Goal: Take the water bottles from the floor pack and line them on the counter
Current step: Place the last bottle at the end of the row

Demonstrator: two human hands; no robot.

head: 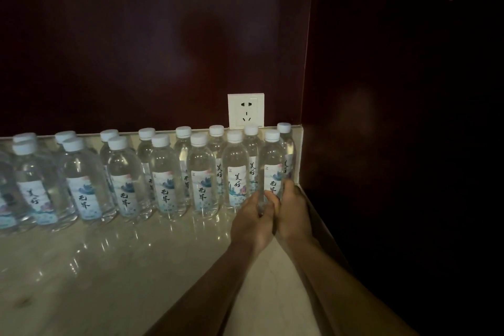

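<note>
Standing upright at the right end of the front row on the tabletop (pixel 122 259): clear water bottle (pixel 272 169), white cap, printed label. Being gripped low down by both hands, left hand (pixel 252 222) and right hand (pixel 293 214) pressing together around its base. Lining up beside it: two rows of bottles (pixel 163 177).

Both forearms were bare to the frame edge, the left hand (pixel 252 222) and right hand (pixel 293 215) without gloves, rings or watch.
</note>
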